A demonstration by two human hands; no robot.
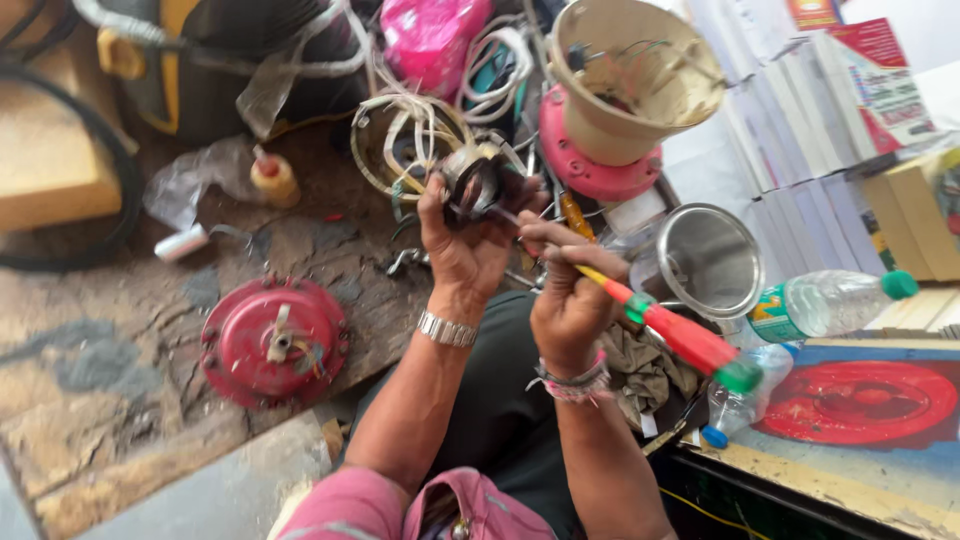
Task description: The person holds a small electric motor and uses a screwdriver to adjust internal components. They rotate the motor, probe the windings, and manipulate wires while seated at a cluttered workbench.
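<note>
A worn, stained concrete floor (120,370) fills the left of the scene, grey patches showing through brown grime under bright daylight. At the far left stands a yellow wooden block (50,165). Along the right runs a low painted surface (850,470) with a chipped yellow edge. Stacks of white books (790,120) stand at the far right.

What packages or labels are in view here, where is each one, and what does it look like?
Clear plastic bottle, lying right of the metal cup: green cap, green-and-yellow label.
Red-and-white printed booklet, top right, on white stacked books.
Small yellow bottle, upper left on the bench: red cap.
</note>
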